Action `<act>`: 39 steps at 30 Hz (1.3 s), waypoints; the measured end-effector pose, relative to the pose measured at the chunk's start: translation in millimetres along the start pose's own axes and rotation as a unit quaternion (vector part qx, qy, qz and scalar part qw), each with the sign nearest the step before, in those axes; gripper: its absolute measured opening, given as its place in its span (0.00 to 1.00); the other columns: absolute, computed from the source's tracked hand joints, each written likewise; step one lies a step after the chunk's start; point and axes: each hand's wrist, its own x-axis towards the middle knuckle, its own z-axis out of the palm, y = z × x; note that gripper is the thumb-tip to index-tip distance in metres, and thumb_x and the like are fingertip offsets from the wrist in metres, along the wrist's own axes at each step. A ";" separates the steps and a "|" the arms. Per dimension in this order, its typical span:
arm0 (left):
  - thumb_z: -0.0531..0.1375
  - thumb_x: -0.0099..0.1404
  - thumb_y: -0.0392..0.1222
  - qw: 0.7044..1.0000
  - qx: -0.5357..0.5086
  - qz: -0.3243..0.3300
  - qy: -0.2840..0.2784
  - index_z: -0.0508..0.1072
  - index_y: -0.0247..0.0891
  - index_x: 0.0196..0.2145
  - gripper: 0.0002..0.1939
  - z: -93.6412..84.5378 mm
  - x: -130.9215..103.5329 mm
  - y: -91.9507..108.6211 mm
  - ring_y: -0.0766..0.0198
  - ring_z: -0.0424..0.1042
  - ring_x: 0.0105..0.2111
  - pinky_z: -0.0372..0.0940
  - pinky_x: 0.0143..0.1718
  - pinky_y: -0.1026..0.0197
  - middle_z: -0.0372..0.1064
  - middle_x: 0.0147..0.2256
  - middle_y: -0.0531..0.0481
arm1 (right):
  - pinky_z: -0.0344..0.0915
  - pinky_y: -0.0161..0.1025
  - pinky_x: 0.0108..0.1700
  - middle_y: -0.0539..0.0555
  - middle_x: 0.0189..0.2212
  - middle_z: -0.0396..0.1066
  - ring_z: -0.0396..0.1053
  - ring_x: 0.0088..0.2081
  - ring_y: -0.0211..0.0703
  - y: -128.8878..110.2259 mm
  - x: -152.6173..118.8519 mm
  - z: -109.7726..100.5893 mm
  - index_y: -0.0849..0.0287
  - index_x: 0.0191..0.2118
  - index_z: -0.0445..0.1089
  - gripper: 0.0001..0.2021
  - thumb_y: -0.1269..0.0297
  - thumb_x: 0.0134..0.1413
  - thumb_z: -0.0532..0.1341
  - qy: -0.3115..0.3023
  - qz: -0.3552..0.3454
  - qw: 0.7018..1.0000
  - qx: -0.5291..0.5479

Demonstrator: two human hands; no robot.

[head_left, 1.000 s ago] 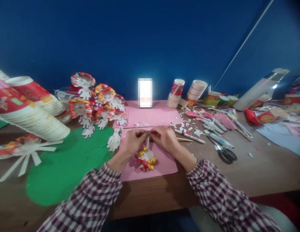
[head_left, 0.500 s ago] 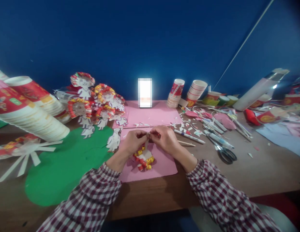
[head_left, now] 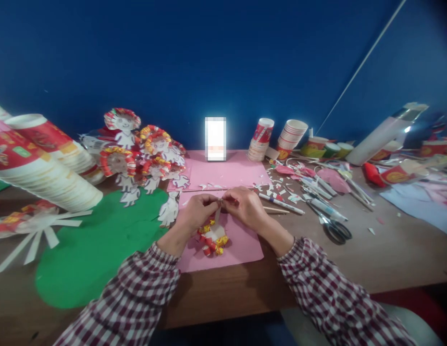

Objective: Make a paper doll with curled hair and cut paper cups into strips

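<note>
Both hands meet above a cut paper cup (head_left: 214, 235), whose red and yellow strips are curled into rolls around a pale base. My left hand (head_left: 202, 210) is closed, thumb and fingertips pinching the tip of a white paper strip (head_left: 218, 215) that rises from the cup. My right hand (head_left: 241, 206) is closed too, its fingertips pinched on the same tip, touching the left fingers. The very end of the strip is hidden by the fingers. Beneath lies a pink paper sheet (head_left: 241, 250).
On the left are stacked paper cups (head_left: 61, 168), another cut cup (head_left: 32, 221), green paper (head_left: 93, 254) and several paper lion figures (head_left: 124, 125). Scissors (head_left: 333, 226), a marker (head_left: 281, 203), paper scraps and more cups (head_left: 261, 139) lie to the right. A bright blurred screen (head_left: 215, 139) stands behind.
Little differs: the rolled cup under my hands has shifted very slightly left. Both hands keep pinching the strip at nearly the same spot.
</note>
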 end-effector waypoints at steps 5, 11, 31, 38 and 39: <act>0.60 0.54 0.51 0.999 -0.020 0.023 -0.018 0.69 0.34 0.21 0.16 -0.6 0.2 -1.5 0.72 0.58 0.19 0.53 0.20 0.68 0.61 0.17 0.55 | 0.58 0.34 0.36 0.51 0.29 0.71 0.65 0.32 0.39 -1.9 0.2 -0.7 0.59 0.33 0.71 0.01 0.69 0.52 0.62 -0.001 -0.004 1.000 -0.005; 0.60 0.56 0.53 0.996 0.048 0.072 -0.005 0.72 0.33 0.22 0.19 -3.8 4.9 -8.9 0.70 0.60 0.21 0.54 0.23 0.67 0.64 0.19 0.52 | 0.59 0.34 0.35 0.52 0.29 0.72 0.66 0.32 0.39 -4.3 0.2 -0.6 0.59 0.33 0.71 0.02 0.70 0.52 0.62 0.003 -0.003 1.000 -0.031; 0.64 0.51 0.45 0.997 0.010 0.074 -0.004 0.78 0.32 0.29 0.12 -2.8 2.7 -2.7 0.68 0.66 0.25 0.60 0.28 0.65 0.72 0.25 0.49 | 0.60 0.35 0.39 0.52 0.34 0.73 0.68 0.36 0.40 2.9 -1.5 6.5 0.57 0.37 0.71 0.05 0.68 0.52 0.61 -0.005 0.019 1.000 -0.020; 0.64 0.51 0.45 0.998 0.000 0.064 -0.010 0.78 0.32 0.30 0.12 -3.1 3.7 -5.0 0.67 0.66 0.25 0.60 0.28 0.64 0.73 0.26 0.48 | 0.60 0.34 0.36 0.52 0.31 0.73 0.68 0.33 0.39 2.2 -0.6 6.1 0.58 0.34 0.71 0.03 0.68 0.52 0.61 -0.001 0.025 1.000 -0.008; 0.64 0.51 0.45 0.998 0.001 0.065 -0.010 0.78 0.32 0.30 0.12 -3.2 3.8 -5.3 0.67 0.66 0.25 0.59 0.28 0.65 0.72 0.25 0.49 | 0.60 0.34 0.36 0.52 0.31 0.73 0.67 0.33 0.39 1.6 -0.4 5.3 0.58 0.34 0.71 0.02 0.68 0.52 0.61 -0.004 0.025 1.000 -0.010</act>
